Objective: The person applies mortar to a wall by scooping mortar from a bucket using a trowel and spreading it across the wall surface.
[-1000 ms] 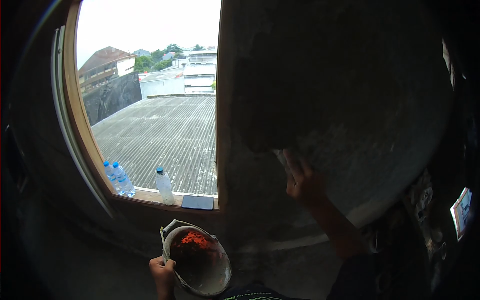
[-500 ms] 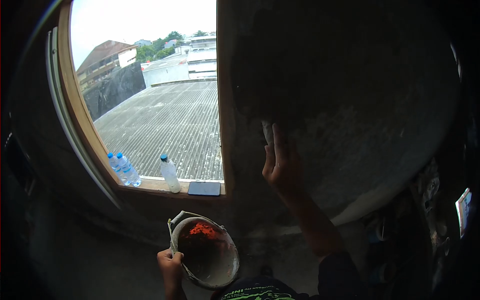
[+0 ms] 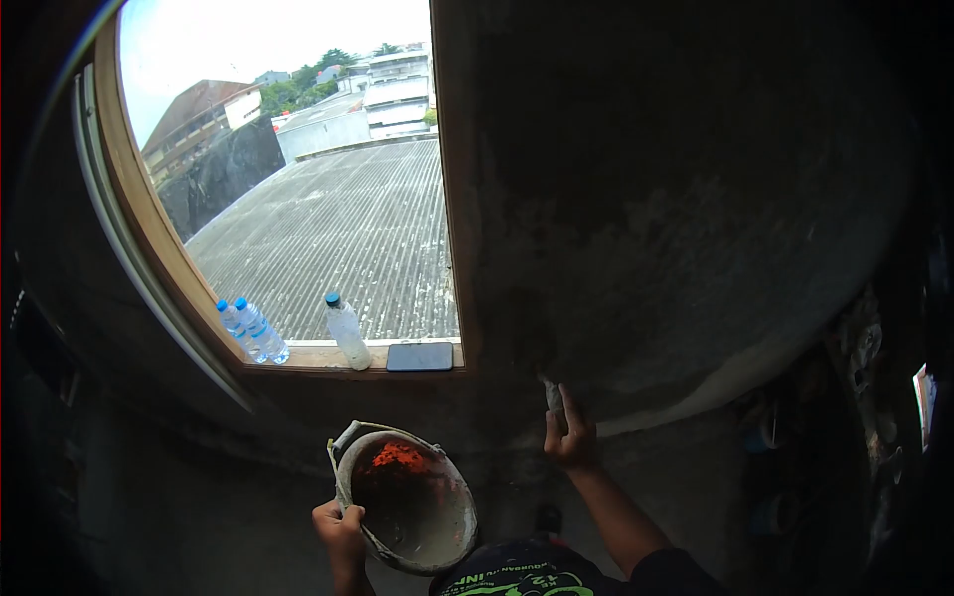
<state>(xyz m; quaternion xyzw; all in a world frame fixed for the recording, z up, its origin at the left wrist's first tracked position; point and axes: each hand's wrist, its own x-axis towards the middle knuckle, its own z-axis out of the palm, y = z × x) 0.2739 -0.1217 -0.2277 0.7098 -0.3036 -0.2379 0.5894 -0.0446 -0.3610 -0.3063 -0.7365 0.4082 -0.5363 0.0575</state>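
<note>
My left hand [image 3: 341,534] grips the rim of a grimy pail [image 3: 458,541] on its left side. The pail is tilted toward me; it is dark inside with an orange-red patch near the back wall. My right hand [image 3: 571,440] is closed around a short tool with a pale, dirty handle [image 3: 553,393], held low before the wall [image 3: 696,258], right of the pail. The tool's far end is lost in the dark, so its kind is unclear. A darker area covers the upper part of the wall.
A wooden-framed window [image 3: 459,248] is at the left. On its sill stand two blue-capped water bottles [image 3: 260,333], a cloudy bottle [image 3: 346,335] and a phone [image 3: 419,358]. Dim clutter [image 3: 770,437] lies at the right. Outside is a corrugated roof [image 3: 338,238].
My right hand has come down the wall with the pale-handled tool, to a spot lower and nearer me. My left hand still holds the pail in about the same place. The view has shifted slightly.
</note>
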